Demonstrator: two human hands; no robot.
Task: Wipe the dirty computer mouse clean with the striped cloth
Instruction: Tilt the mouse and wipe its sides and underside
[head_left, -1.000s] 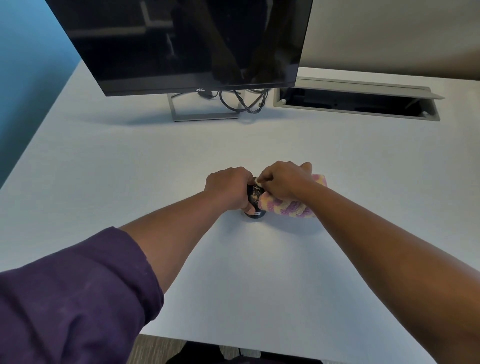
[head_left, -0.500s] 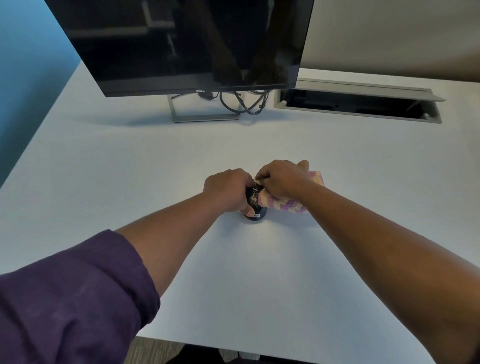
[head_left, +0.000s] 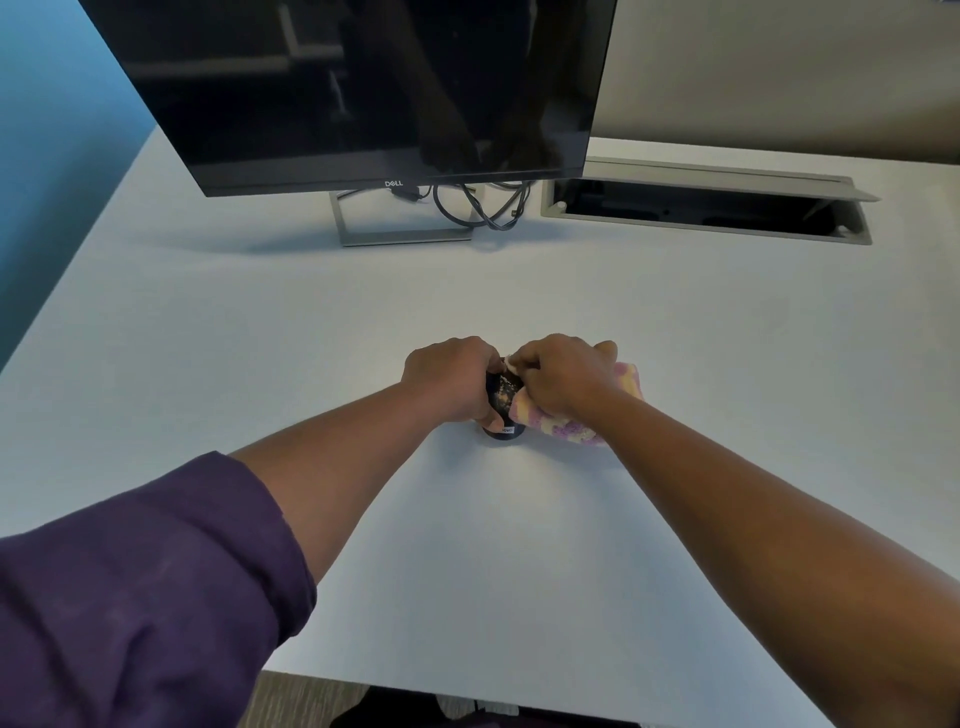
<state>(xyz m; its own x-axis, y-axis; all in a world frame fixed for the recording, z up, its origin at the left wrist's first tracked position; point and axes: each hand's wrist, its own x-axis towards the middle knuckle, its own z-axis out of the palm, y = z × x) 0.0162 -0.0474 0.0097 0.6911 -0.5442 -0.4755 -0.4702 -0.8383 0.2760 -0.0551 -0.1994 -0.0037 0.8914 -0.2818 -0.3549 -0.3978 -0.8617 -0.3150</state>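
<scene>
On the left, our purple sleeve (head_left: 140, 587) runs forward into the bare forearm, and our left hand (head_left: 449, 375) sits near the middle of the white matte table (head_left: 260, 332) with its fingers curled round the small black plastic computer mouse (head_left: 503, 397), gripping its left flank. The mouse rests on the table between our two hands, its top speckled with pale brownish grime and a small white label showing at its near end. We judge it light, rigid and smooth, so it would skid under a sideways rub unless pinned; the flanks are the sensible place to hold it, leaving the dirty top bare for wiping. Just right of it, our right hand (head_left: 558, 375) is closed on the soft pink, yellow and lilac striped terry cloth (head_left: 571, 428), bunched under the palm, with one edge pressed against the mouse's right side. The cloth looks limp and fluffy, so we judge it will fold round the mouse's curves and needs a bunched grip like this one to carry any pressure. Relative to the grips, the mouse lies at the left hand's fingertips and against the right hand's knuckles, while most of the cloth trails out behind the right wrist. Grime still shows, so we judge the wiping unfinished. Farther back stand a dark flat-screen monitor (head_left: 363, 93), looped black cables (head_left: 488, 210) and, at the right, an open grey cable hatch (head_left: 701, 210).
</scene>
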